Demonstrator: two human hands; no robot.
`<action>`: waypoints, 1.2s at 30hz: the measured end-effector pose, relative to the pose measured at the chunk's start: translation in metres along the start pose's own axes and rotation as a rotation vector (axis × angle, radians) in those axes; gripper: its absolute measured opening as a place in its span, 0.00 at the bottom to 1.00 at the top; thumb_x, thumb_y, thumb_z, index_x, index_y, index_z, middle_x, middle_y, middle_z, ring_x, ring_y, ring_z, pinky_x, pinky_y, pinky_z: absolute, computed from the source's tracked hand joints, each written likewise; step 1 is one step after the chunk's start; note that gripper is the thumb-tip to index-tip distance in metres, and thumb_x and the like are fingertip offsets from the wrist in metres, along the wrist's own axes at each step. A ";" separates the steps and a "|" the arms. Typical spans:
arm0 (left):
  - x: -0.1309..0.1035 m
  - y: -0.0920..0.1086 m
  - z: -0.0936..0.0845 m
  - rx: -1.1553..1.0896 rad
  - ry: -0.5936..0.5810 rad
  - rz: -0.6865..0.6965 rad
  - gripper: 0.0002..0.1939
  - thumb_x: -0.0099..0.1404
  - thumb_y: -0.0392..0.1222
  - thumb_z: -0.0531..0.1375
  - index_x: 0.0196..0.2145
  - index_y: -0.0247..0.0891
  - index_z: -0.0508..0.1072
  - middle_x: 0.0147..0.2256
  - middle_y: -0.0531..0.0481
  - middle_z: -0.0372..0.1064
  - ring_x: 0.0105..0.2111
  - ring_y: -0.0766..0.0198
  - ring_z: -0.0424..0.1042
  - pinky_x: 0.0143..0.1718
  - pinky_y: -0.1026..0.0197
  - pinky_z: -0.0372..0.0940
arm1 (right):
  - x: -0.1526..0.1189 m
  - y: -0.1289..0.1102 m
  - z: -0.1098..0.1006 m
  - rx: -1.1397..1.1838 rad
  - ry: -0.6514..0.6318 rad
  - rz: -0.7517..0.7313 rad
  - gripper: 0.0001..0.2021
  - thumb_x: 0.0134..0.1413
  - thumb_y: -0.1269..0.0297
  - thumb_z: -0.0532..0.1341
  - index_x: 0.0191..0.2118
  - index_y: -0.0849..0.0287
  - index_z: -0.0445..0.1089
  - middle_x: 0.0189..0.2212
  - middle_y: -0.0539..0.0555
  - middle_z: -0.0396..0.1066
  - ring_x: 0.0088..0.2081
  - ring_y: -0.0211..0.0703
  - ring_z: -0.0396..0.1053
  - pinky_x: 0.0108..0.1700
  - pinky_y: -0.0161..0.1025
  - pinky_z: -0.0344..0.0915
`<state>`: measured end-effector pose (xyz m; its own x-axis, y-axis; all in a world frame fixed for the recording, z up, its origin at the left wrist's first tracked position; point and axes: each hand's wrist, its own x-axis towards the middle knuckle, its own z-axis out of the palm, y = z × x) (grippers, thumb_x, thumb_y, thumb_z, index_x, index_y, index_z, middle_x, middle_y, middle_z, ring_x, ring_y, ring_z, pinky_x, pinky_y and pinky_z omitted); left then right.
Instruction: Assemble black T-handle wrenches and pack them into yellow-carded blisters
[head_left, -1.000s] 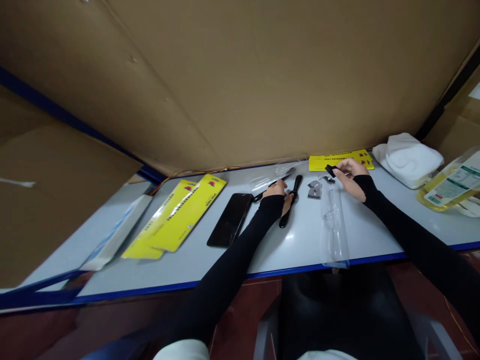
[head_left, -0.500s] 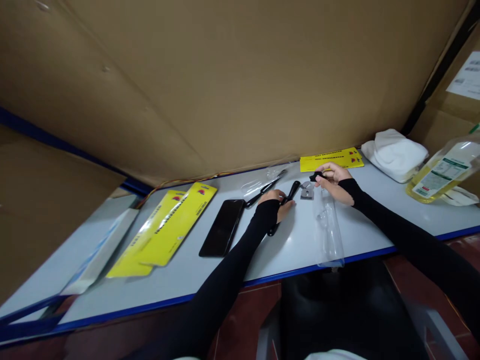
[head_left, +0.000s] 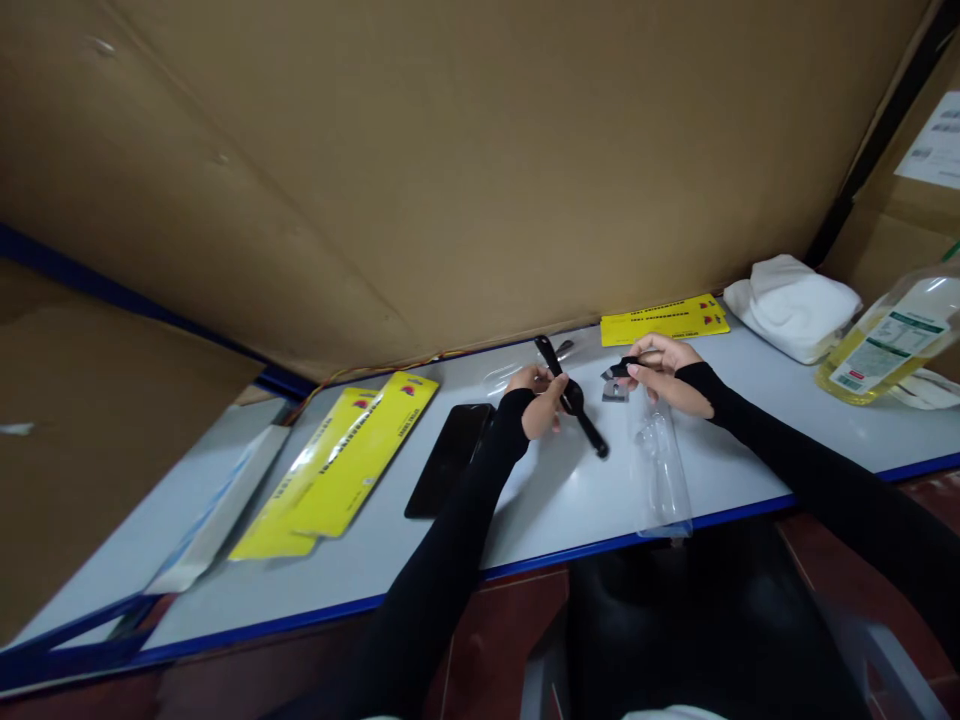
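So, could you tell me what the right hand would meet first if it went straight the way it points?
The right hand would probably meet the black tool in the left hand first, though the depth is unclear.

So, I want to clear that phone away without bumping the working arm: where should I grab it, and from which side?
I'd grip the phone by its left long edge, coming in low from the left, thumb on the dark face and fingertips at the edge. It lies flat, and the black left sleeve covers part of its right side.
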<state>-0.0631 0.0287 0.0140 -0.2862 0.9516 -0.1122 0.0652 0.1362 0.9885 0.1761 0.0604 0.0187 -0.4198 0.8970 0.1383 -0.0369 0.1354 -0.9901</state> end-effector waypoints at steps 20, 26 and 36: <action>-0.038 0.007 0.029 -0.332 -0.025 0.221 0.34 0.50 0.56 0.79 0.48 0.31 0.80 0.34 0.41 0.83 0.31 0.51 0.84 0.32 0.54 0.81 | 0.008 0.001 0.046 -0.081 0.281 -0.126 0.22 0.43 0.42 0.76 0.28 0.56 0.73 0.28 0.54 0.79 0.28 0.42 0.72 0.30 0.40 0.70; -0.044 0.007 0.035 -0.308 0.018 0.255 0.29 0.51 0.56 0.78 0.41 0.31 0.80 0.32 0.41 0.83 0.28 0.50 0.83 0.25 0.56 0.78 | 0.005 -0.003 0.040 -0.096 0.105 -0.112 0.20 0.48 0.48 0.73 0.42 0.56 0.79 0.28 0.52 0.78 0.28 0.39 0.71 0.28 0.36 0.68; -0.035 0.015 0.028 -0.311 0.040 0.198 0.28 0.49 0.57 0.79 0.37 0.33 0.77 0.29 0.42 0.81 0.26 0.51 0.82 0.16 0.63 0.67 | 0.014 0.007 0.028 -0.054 0.228 -0.099 0.20 0.53 0.47 0.72 0.43 0.57 0.77 0.38 0.58 0.83 0.35 0.47 0.80 0.33 0.42 0.77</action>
<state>-0.0251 0.0057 0.0302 -0.3349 0.9387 0.0822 -0.1690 -0.1456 0.9748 0.1447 0.0617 0.0127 -0.2005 0.9493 0.2423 -0.0161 0.2441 -0.9696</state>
